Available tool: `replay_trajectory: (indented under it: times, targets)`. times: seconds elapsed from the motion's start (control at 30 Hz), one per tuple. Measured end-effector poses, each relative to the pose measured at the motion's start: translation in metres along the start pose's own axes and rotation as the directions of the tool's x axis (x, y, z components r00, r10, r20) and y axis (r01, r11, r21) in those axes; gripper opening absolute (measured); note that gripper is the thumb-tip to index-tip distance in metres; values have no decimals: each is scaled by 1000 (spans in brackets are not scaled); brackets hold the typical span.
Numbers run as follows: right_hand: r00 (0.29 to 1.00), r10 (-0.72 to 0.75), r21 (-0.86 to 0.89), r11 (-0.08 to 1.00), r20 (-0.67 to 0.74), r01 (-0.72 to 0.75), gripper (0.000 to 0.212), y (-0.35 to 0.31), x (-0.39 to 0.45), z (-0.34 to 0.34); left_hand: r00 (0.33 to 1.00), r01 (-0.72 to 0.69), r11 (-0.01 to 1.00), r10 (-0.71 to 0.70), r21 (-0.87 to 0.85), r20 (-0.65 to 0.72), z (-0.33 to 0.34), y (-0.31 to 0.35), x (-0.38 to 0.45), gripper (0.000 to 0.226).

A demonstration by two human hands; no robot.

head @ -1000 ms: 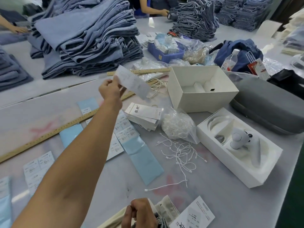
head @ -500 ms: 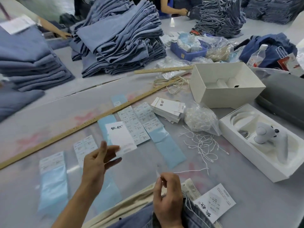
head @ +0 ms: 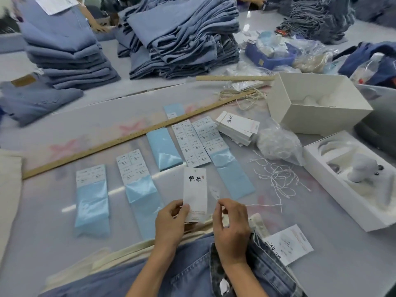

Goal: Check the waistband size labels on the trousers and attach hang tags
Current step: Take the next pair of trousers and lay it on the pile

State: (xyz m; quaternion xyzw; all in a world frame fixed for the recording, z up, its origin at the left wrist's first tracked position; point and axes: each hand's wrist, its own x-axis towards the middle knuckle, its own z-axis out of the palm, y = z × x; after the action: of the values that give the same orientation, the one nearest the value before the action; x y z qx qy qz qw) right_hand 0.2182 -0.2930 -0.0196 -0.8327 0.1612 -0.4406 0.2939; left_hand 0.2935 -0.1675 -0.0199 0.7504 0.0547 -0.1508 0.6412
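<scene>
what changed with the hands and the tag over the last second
The left hand brought the white hang tag from up near the tag stack down and toward the body, and now holds it upright just above the trousers. The right hand rose slightly and pinches a small label beside it. The sticker sheets, loose strings and wooden ruler kept their places.

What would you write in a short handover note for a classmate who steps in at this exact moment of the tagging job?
Left hand: pinches the white hang tag, held upright over the table.
Right hand: pinches a small size sticker just right of the tag, not yet stuck on.
Trousers lie at the near edge, under both wrists.
Supplies: sticker sheets ahead, spare tags and loose white strings to the right.
Done: tag and sticker picked.
Left: stick it on, thread a string, attach the tag to the trousers.
</scene>
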Motion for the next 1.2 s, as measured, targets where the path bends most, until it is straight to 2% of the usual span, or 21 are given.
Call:
replay_trajectory:
  times: [0.27,0.87,1.0,1.2]
  targets:
    - [999,-43,-3,999,16,43,15,-2,-1,1,991,-120,991,116,54,63,7,7,-13,21]
    - [997,-77,16,997,-28,78,12,0,-3,2,977,-126,991,116,41,181,12,-3,-27,10]
    - [996,-86,1,996,-20,86,10,2,-4,2,971,-154,987,142,49,194,13,-9,-26,18]
    - [994,-103,-8,995,33,103,12,4,-6,4,960,-127,990,137,-57,246,12,-5,-30,13]
